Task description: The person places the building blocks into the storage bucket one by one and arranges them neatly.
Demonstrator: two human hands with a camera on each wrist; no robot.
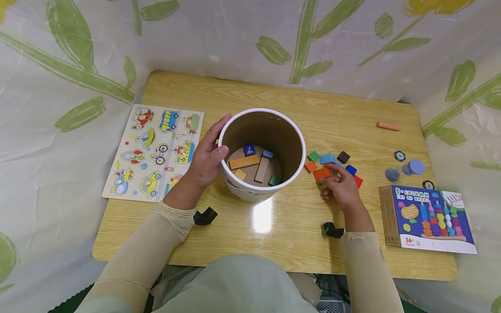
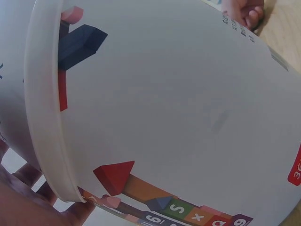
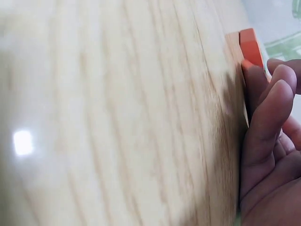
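Your right grip (image 1: 343,189) is at an orange block (image 1: 321,173); I cannot tell whether it pinches. Your left grip (image 1: 205,161) is clamped on the rim of the bucket (image 1: 250,195). Inside, right of that grip, several blocks (image 1: 244,162) already lie; just beyond your right grip, loose blocks (image 1: 327,159) remain on the tabletop (image 1: 289,243), so the work looks about half done.

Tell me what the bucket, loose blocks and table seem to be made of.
Bucket: probably stiff cardboard, brown inside with a smooth printed white outside; its smooth, rounded rim looks plastic. Loose blocks: likely painted wood, given even colours and crisp edges, possibly plastic. Table: wood or wood-look laminate; grain shows, and a bright reflection suggests gloss.
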